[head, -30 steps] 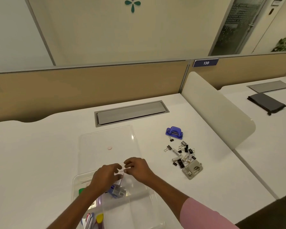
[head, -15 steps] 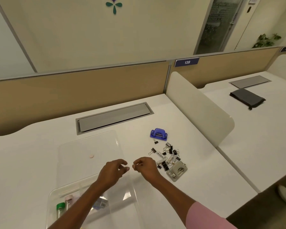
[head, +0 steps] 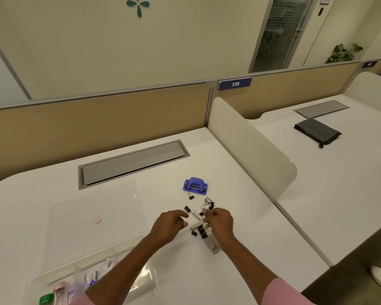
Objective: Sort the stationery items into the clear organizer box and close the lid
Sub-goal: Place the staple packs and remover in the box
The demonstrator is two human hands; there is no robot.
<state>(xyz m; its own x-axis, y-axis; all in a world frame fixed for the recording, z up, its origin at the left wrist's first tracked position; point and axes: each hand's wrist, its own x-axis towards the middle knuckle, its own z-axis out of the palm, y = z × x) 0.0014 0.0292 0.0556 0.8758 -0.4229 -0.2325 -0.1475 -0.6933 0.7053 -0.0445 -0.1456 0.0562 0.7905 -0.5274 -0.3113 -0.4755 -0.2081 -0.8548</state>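
Note:
The clear organizer box (head: 34, 282) sits at the bottom left, and my left forearm hides part of it. Inside it are a green-capped tube (head: 46, 299) and a pink-capped tube (head: 58, 289). Its open lid (head: 92, 208) lies flat behind it with a small pink disc (head: 97, 220) on it. A pile of binder clips (head: 200, 231) lies to the right of the lid. My left hand (head: 169, 225) hovers open at the pile's left edge. My right hand (head: 219, 221) is curled onto the pile with its fingertips closed on clips. A blue hole punch (head: 195, 185) stands behind the pile. A grey stapler remover (head: 213, 246) lies under my right wrist.
A grey cable hatch (head: 132, 164) is set into the desk behind the lid. A cream divider (head: 251, 148) borders the desk on the right. Beyond it, a black pouch (head: 317, 132) lies on the neighbouring desk. The desk's front edge runs near the lower right.
Both hands left the organizer box and moved right to the binder clip pile. The view swung right, so the box slid to the lower left.

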